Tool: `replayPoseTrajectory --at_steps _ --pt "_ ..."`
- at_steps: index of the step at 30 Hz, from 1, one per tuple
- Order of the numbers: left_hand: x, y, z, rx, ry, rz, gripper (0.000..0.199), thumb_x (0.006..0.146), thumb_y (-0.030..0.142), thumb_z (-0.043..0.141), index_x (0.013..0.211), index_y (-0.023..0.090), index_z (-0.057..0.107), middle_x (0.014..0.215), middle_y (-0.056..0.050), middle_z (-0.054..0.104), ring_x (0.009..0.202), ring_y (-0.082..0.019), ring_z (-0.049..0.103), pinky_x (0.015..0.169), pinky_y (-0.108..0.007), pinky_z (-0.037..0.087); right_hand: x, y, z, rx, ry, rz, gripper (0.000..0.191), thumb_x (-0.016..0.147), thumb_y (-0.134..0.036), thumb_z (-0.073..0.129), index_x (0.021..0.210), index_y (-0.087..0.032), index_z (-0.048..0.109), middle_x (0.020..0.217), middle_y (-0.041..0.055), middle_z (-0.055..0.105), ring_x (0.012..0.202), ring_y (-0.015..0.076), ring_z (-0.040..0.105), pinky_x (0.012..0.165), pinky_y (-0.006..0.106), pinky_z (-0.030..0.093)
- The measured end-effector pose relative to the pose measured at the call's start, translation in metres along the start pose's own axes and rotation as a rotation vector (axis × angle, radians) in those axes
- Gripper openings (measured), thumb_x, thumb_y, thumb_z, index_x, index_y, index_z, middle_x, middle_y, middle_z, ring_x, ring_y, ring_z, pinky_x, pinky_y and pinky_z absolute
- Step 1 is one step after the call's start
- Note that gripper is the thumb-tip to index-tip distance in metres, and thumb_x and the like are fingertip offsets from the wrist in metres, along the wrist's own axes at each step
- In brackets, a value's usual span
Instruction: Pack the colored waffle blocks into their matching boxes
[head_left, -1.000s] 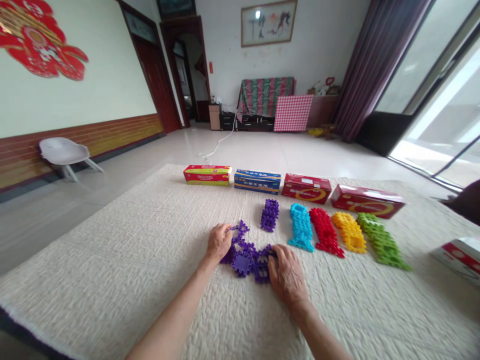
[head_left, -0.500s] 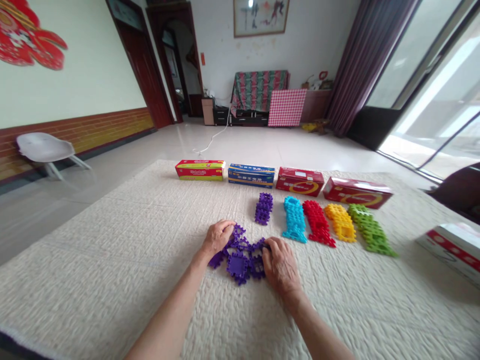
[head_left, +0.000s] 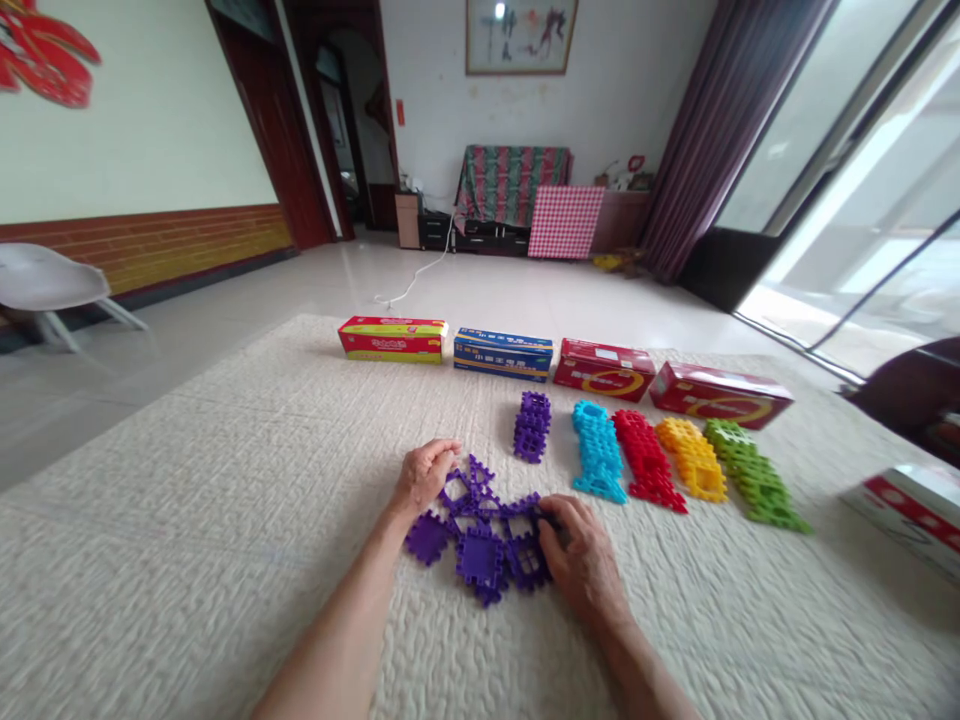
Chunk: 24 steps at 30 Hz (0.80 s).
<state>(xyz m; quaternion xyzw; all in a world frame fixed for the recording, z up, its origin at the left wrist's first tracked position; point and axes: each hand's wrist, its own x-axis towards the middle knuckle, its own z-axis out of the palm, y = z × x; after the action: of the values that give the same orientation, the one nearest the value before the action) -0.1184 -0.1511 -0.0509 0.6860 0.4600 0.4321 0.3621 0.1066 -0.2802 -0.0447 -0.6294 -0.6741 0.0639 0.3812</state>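
Note:
Loose purple interlocking plastic tiles (head_left: pixel 480 555) lie in a heap on the quilted cover (head_left: pixel 262 480), some with solid centres and some with open frames. At the heap's left edge, my left hand (head_left: pixel 427 477) has its fingers pressed together beside an open-framed tile; whatever is between them is hidden. My right hand (head_left: pixel 583 555) is closed at the right edge, fingertips on a purple tile (head_left: pixel 527 510). Beyond the hands is a neat purple stack (head_left: pixel 532 427). Rows of blue tiles (head_left: pixel 598 455), red tiles (head_left: pixel 646 460), yellow tiles (head_left: pixel 691 460) and green tiles (head_left: pixel 754 472) run to its right.
Along the far edge stand a red and yellow-green box (head_left: pixel 394 341), a blue box (head_left: pixel 502 354) and two dark red boxes (head_left: pixel 604 370). A white and red box (head_left: pixel 911 515) sits at the right. A white chair (head_left: pixel 56 280) is on the floor at left.
My left hand has drawn slightly left, uncovering more of the purple tiles beside it. The heap looks more spread out. My right hand remains at its right edge. The camera view has shifted a little.

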Motion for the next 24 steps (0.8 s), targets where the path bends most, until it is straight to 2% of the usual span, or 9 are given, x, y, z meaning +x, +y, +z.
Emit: replayPoseTrajectory --at_steps 4,8,12,16,18,22,24 --pt "-0.001 -0.001 0.000 -0.028 0.007 -0.008 0.030 0.084 0.029 0.049 0.100 0.016 0.070 0.091 -0.006 0.075 0.077 -0.018 0.072 0.069 -0.024 0.055 -0.002 0.003 -0.003 0.032 0.009 -0.001 0.013 0.086 -0.024 0.052 0.095 -0.021 0.060 0.099 0.0058 0.065 0.095 0.0208 0.060 0.085 0.035 0.048" --pt "-0.001 -0.002 -0.001 -0.045 0.004 -0.013 0.029 0.083 0.029 0.051 0.101 0.016 0.070 0.091 -0.006 0.075 0.078 -0.018 0.072 0.071 -0.025 0.055 0.003 0.000 -0.002 0.106 0.100 -0.008 0.012 0.086 -0.029 0.056 0.094 -0.021 0.061 0.097 0.0058 0.066 0.092 0.0202 0.062 0.081 0.033 0.049" --pt "-0.001 -0.001 -0.002 -0.047 0.000 -0.011 0.028 0.083 0.027 0.051 0.099 0.017 0.071 0.090 -0.005 0.075 0.078 -0.017 0.072 0.070 -0.024 0.055 0.027 -0.017 0.010 0.155 0.072 -0.068 0.012 0.085 -0.029 0.058 0.093 -0.022 0.062 0.094 0.0053 0.067 0.091 0.0204 0.063 0.081 0.033 0.050" --pt "-0.001 0.001 -0.002 -0.043 0.002 -0.011 0.028 0.083 0.027 0.051 0.099 0.017 0.071 0.089 -0.005 0.075 0.077 -0.017 0.072 0.070 -0.024 0.055 0.045 -0.038 0.014 0.216 0.057 -0.121 0.014 0.085 -0.030 0.057 0.096 -0.022 0.061 0.103 0.0076 0.066 0.098 0.0220 0.062 0.086 0.037 0.049" --pt "-0.001 0.001 -0.002 -0.041 0.005 -0.014 0.028 0.082 0.026 0.051 0.099 0.017 0.071 0.090 -0.004 0.075 0.078 -0.017 0.071 0.070 -0.024 0.055 0.042 -0.047 0.006 0.215 -0.002 -0.151 0.016 0.085 -0.030 0.056 0.099 -0.023 0.060 0.106 0.0084 0.064 0.101 0.0224 0.060 0.088 0.038 0.048" --pt "-0.001 -0.001 -0.001 -0.029 0.012 -0.016 0.027 0.081 0.026 0.053 0.099 0.017 0.071 0.091 -0.005 0.076 0.080 -0.018 0.071 0.070 -0.024 0.055 0.023 -0.057 -0.017 0.147 -0.312 -0.241 0.030 0.078 -0.028 0.063 0.108 -0.026 0.059 0.112 0.0076 0.061 0.105 0.0239 0.057 0.091 0.041 0.046" --pt "-0.001 -0.002 0.000 -0.020 0.015 -0.012 0.028 0.082 0.026 0.054 0.101 0.017 0.071 0.092 -0.005 0.076 0.081 -0.018 0.071 0.071 -0.024 0.055 0.015 -0.060 -0.021 0.099 -0.414 -0.258 0.040 0.070 -0.026 0.069 0.109 -0.027 0.059 0.115 0.0069 0.061 0.107 0.0258 0.055 0.093 0.043 0.044"
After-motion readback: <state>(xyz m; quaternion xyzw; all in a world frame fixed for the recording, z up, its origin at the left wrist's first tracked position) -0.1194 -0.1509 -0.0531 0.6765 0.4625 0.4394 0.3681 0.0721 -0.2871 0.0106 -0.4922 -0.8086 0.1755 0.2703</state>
